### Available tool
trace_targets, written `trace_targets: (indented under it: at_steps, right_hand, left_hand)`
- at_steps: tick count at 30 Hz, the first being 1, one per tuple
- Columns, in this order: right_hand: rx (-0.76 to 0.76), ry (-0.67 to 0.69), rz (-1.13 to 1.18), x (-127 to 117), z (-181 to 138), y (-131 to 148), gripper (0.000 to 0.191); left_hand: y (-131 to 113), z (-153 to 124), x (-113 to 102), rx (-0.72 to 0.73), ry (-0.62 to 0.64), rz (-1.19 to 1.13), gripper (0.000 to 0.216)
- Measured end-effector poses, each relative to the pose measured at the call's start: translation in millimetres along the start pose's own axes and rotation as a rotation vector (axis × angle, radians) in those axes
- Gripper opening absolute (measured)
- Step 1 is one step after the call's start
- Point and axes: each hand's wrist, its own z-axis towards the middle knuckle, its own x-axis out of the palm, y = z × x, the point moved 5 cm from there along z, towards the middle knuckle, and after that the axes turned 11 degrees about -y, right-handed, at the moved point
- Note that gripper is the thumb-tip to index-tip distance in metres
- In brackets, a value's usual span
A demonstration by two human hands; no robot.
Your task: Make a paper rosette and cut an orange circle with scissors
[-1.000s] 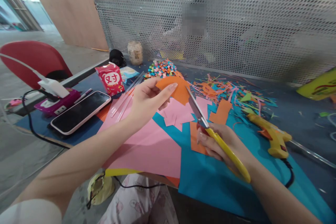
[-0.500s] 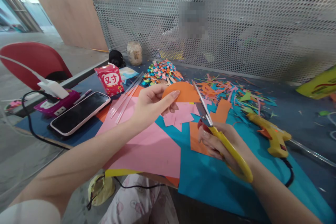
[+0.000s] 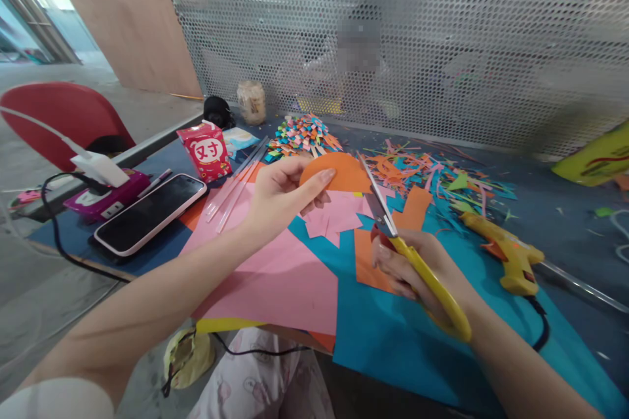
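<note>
Between the thumb and fingers of my left hand [image 3: 287,193] is an orange paper half-circle [image 3: 346,171], its curved edge upward. My right hand [image 3: 410,265] grips scissors [image 3: 393,226] with yellow-and-red handles, blades pointing up and away. The blades lie at the right end of the half-circle; whether they are parted around the paper is hard to make out. Under my hands lie a pink sheet [image 3: 275,275], a blue sheet [image 3: 393,340], pink offcuts [image 3: 329,219] and orange pieces [image 3: 371,262].
A yellow glue gun [image 3: 506,255] lies at right, its cord trailing forward. Paper strips [image 3: 417,170] and a heap of small folded papers [image 3: 304,134] lie behind. At left are a phone [image 3: 150,213], a red drink carton [image 3: 205,150] and a purple power strip [image 3: 108,196]. A perforated metal panel [image 3: 280,19] stands behind.
The half-circle and my left hand have shifted slightly left. The scissors remain at the paper's right end, with my right hand almost unmoved.
</note>
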Motion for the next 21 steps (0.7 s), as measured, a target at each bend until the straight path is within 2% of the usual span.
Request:
trace_targets:
  at_steps: [6,12,21]
  right_hand:
    - [-0.013,0.004,-0.029,-0.6,1.2,-1.4,0.047]
    - [0.001,0.033,0.017,0.0,1.8,-7.3,0.044]
    - [0.016,0.008,0.060,2.0,-1.5,-1.7,0.047]
  left_hand:
    - [-0.2,2.3,-4.4,0.047,-0.028,-0.018,0.026]
    - [-3.5,1.4,0.7,0.038,0.021,-0.037,0.028]
    - [2.2,-3.4,3.2,-0.040,0.054,0.021,0.031]
